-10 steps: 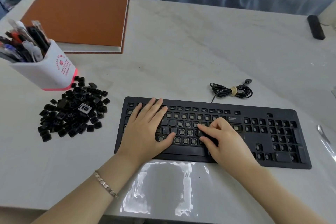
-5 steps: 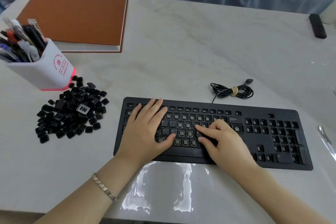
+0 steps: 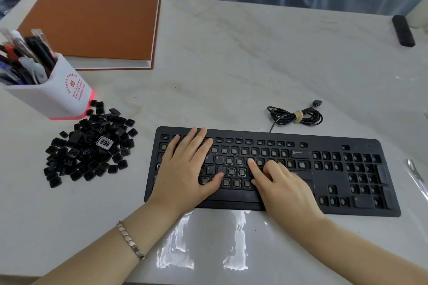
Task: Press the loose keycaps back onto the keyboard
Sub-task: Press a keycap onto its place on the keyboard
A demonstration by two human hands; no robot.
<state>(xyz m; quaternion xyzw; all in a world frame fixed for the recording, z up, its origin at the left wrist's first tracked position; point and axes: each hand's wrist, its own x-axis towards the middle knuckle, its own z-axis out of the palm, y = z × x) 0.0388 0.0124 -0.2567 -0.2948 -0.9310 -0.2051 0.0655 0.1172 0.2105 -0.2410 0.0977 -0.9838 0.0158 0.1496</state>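
The black keyboard (image 3: 335, 194) lies at the table's front with most key sockets bare; a few caps such as R, T, F, H and Backspace are seated. My left hand (image 3: 185, 169) lies flat on its left part, fingers straight, thumb near the bottom row. My right hand (image 3: 282, 187) is on the middle rows. Its index finger is stretched out and presses a dark keycap (image 3: 254, 172), while the other fingers are curled. A pile of loose black keycaps (image 3: 90, 146) lies on the table left of the keyboard, one cap showing its pale underside.
A white pen cup (image 3: 58, 95) stands just behind the pile. An orange-covered book (image 3: 92, 21) lies at the back left. The keyboard's coiled cable (image 3: 296, 115) sits behind it, and a black bar (image 3: 403, 30) lies at the far right. A glossy film (image 3: 208, 243) covers the front edge.
My right index finger has stretched a little further up and left over the key rows. My left hand has stayed flat in the same place.
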